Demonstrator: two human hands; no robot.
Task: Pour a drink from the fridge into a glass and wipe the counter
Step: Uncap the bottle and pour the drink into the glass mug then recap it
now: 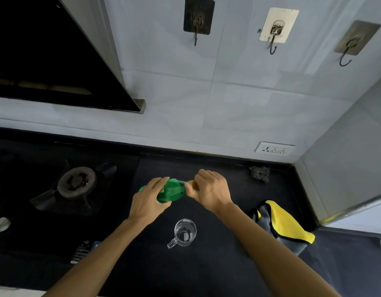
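A green plastic bottle is held tilted above the black counter, neck pointing right. My left hand grips its body. My right hand is closed around the yellow cap at the neck. Below the bottle, an empty clear glass mug stands upright on the counter, handle to its lower left. A yellow and grey cloth lies crumpled on the counter to the right of the mug.
A gas burner sits to the left on the black hob. A dark scrubber lies by the back wall. A wall socket and three hooks hang above. A side wall closes the right.
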